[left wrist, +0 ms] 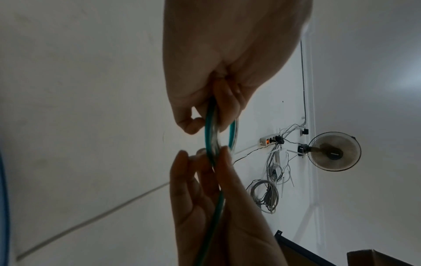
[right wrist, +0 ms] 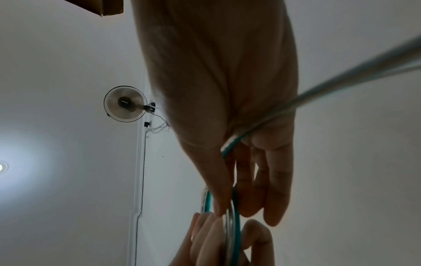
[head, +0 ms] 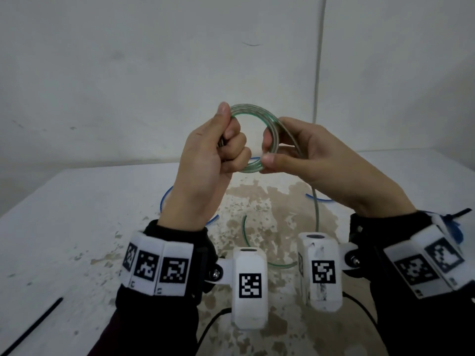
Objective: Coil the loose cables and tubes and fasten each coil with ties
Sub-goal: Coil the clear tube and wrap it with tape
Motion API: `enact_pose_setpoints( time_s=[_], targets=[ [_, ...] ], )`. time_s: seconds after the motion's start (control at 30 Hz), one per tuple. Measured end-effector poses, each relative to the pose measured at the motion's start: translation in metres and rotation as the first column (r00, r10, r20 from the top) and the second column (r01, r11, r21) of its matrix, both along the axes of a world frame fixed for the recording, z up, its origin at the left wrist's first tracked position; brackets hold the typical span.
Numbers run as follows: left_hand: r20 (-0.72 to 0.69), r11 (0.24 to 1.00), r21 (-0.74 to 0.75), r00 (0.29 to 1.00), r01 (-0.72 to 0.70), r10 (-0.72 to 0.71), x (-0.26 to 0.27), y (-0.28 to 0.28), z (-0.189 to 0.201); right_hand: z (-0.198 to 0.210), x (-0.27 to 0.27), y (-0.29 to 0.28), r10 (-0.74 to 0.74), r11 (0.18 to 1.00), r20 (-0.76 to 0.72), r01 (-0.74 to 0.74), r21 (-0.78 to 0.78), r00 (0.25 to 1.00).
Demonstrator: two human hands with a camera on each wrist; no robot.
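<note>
A cable coil (head: 257,110), mid-air.
The left grip (head: 208,155) clenches, the right grip (head: 316,155) pinches it; slackening could spring loops.

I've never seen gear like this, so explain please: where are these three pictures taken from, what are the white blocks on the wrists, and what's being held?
These are a person's two bare hands, no machine. The bright picture comes from a head-worn camera looking down. The white blocks are wrist cameras; they give the two dim pictures, looking along each hand up past a wall fan. The left hand grips one side of a coil of clear, green-striped tubing; the right hand pinches the other side. Its loose tail hangs toward the stained white table, where blue tubing lies.
</note>
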State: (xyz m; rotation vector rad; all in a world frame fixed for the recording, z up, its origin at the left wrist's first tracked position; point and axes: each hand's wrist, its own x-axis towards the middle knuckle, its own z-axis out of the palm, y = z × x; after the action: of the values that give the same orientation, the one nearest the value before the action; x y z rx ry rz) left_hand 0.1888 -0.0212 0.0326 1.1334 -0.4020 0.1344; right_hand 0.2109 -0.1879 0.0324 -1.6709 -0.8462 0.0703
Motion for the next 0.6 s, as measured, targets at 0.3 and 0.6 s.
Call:
enact_pose_setpoints(
  time_s=[0.3, 0.6],
  targets=[
    [0.065, 0.983, -0.115, 0.986, -0.145, 0.154, -0.001, 0.0, -0.001, -0.006, 0.002, 0.019, 0.111, 0.976, -0.259, -0.056, 0.212, 0.959],
    [-0.022, 0.993, 0.113, 0.999, 0.042, -0.04, 0.0, 0.006, 0.001, -0.008, 0.01, 0.015, 0.153, 0.957, -0.277, -0.073, 0.28, 0.949]
  ],
)
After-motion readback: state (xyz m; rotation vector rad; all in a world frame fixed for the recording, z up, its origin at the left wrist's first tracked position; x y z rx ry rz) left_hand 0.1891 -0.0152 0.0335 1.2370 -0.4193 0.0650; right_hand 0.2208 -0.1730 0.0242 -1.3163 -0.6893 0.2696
